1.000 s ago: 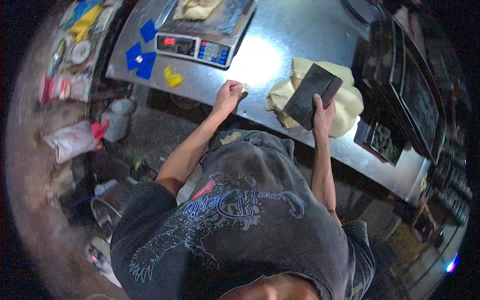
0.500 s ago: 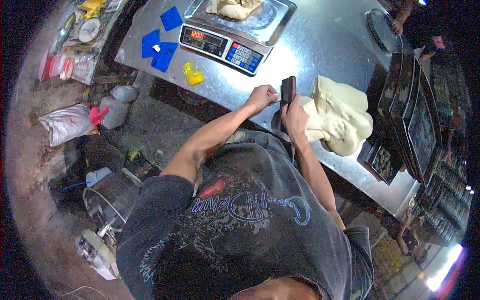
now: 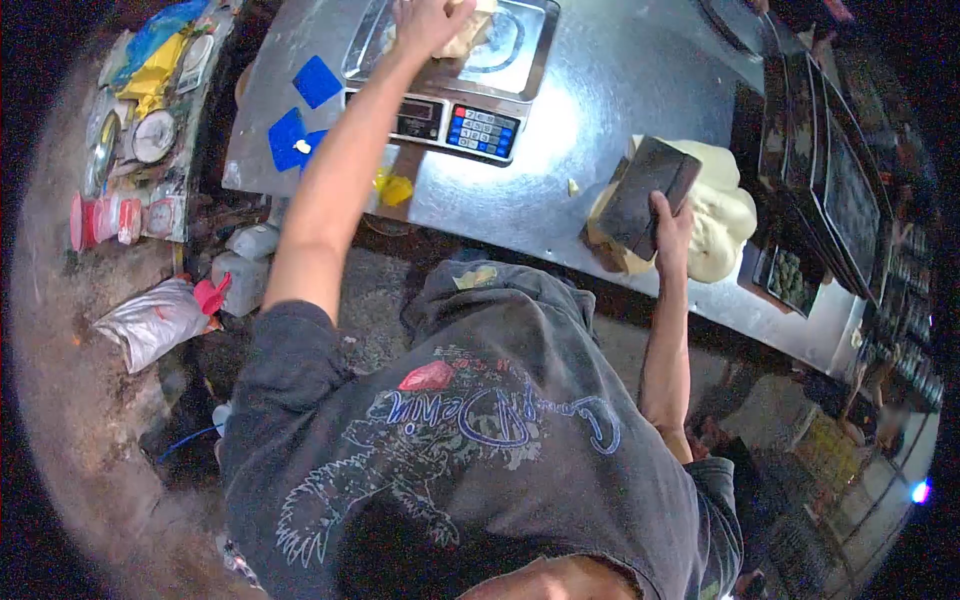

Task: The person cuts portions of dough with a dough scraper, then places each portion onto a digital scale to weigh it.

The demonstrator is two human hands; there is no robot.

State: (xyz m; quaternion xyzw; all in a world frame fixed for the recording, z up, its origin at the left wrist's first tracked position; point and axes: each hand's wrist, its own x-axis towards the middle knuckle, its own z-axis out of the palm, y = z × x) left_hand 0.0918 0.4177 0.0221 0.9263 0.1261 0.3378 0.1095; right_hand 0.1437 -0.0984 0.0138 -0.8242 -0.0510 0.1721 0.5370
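Note:
My left hand (image 3: 428, 28) reaches to the scale's tray, its fingers curled on a lump of pale dough (image 3: 468, 38); the fingertips are partly hidden. Under it stands the digital scale (image 3: 483, 133), its display partly covered by my forearm. My right hand (image 3: 674, 238) grips a dark, flat, rectangular dough scraper (image 3: 645, 190), tilted over the near left side of a big mass of dough (image 3: 722, 205). A small scrap of dough (image 3: 573, 187) lies on the metal table just left of the scraper.
Blue square pieces (image 3: 317, 82) and a yellow item (image 3: 396, 190) lie left of the scale on the metal table (image 3: 450, 200). Dark trays (image 3: 835, 180) lean at the right. A side table at far left carries a dial scale (image 3: 155, 136) and red containers (image 3: 128, 220).
My left hand has moved from beside the scraper up to the dough on the scale. The scraper has turned from edge-on to its broad side and shifted right, over the large dough.

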